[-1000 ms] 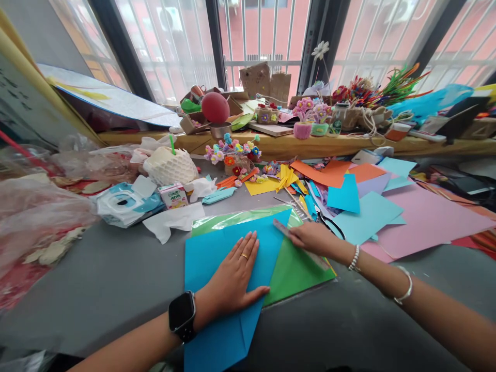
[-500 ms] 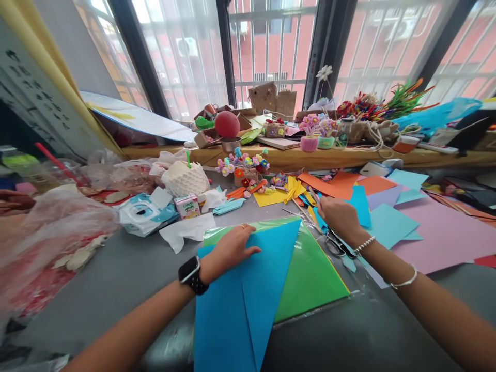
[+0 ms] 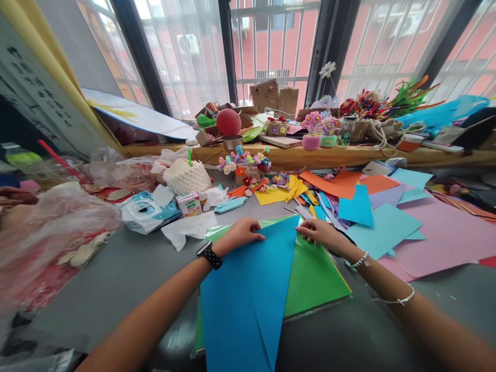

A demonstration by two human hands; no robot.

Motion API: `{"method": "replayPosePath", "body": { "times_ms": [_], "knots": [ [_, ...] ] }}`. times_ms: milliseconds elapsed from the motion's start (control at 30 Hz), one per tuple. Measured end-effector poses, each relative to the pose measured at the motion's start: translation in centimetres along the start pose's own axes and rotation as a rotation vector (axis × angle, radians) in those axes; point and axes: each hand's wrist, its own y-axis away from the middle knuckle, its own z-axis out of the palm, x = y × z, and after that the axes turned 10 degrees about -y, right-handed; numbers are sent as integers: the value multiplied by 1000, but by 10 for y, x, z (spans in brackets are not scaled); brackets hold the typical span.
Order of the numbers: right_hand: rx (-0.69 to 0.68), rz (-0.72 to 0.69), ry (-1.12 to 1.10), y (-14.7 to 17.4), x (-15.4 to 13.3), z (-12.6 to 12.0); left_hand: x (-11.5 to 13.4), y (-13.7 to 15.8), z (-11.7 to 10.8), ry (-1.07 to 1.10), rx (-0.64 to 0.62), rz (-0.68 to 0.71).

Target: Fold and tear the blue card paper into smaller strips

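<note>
A large blue sheet of paper [image 3: 248,289], folded over with a slanting flap, lies on a clear-wrapped pack of green paper [image 3: 318,284]. My left hand [image 3: 241,236] is at the sheet's upper edge, thumb and curled fingers closed on it. At the upper right corner, the fingertips of my right hand [image 3: 320,232] are pinched together against the sheet's edge; the exact grip is partly hidden. Scissors seen earlier beside the pack are mostly hidden by my right hand and wrist. Just beyond my right hand lie cut strips and a small blue piece of paper [image 3: 358,205].
Pink paper [image 3: 457,237] and light-blue sheets [image 3: 387,230] spread to the right. On the left are a wipes pack [image 3: 149,212], a small box [image 3: 189,204], a white tissue [image 3: 189,227] and plastic bags [image 3: 77,212]. Crafts and a red ball [image 3: 228,122] line the sill.
My right hand has come back from the cut strips, down and left to the blue sheet's corner. My left hand has shifted slightly along the upper edge, and the sheet has turned a little.
</note>
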Motion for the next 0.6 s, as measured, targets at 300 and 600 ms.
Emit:
{"method": "replayPosePath", "body": {
  "times_ms": [300, 600],
  "knots": [
    [150, -115, -356, 3, -29, -2, -4, 12, -4, 356, -72, -66],
    [187, -189, -242, -1, -43, -3, 1, 13, -4, 521, -168, 50]
  ]
}}
